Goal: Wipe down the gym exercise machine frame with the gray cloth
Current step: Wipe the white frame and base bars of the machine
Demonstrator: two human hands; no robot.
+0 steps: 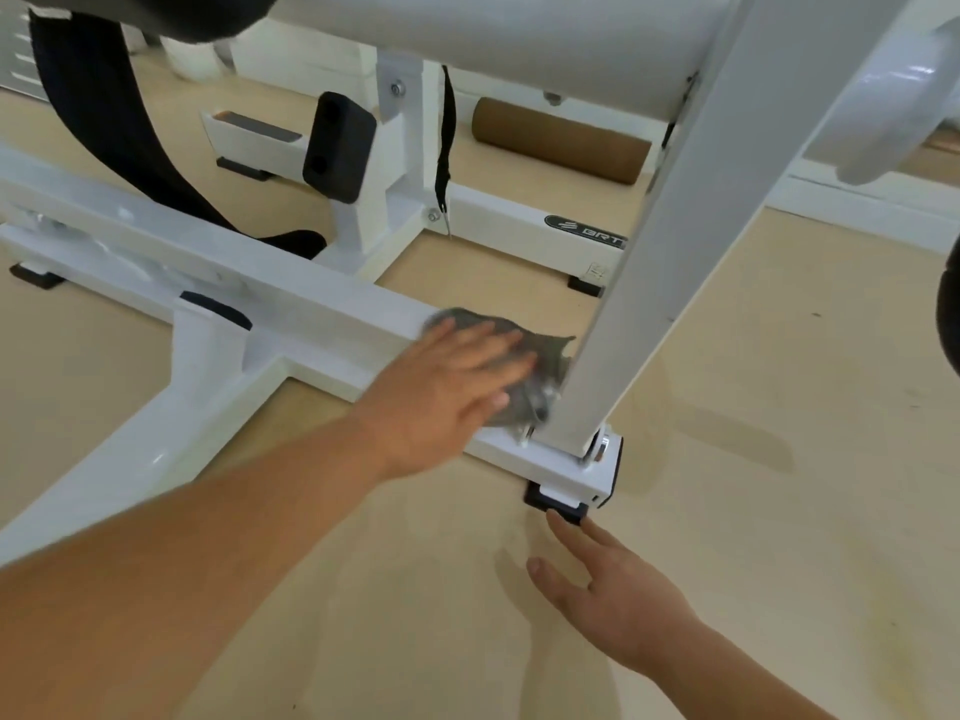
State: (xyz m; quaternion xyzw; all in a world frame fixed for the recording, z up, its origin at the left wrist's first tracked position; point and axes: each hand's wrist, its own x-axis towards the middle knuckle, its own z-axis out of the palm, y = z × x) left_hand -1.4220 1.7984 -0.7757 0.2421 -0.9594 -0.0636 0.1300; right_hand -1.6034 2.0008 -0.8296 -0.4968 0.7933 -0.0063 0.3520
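Pressing down on the gray cloth (545,356), the left hand (447,392) is lying with straight, slightly spread fingers. The cloth is sitting bunched on the white frame bar (322,314), touching the base of the slanted post (675,226). That bar is running lengthwise from upper left to lower right, ending at a black foot (556,504). The right hand (618,600) is resting on the floor (779,511), fingers straight and apart, pointing toward that foot. A dark sticker (584,231) on the rear bar (498,210) is showing "BRT", the rest hidden.
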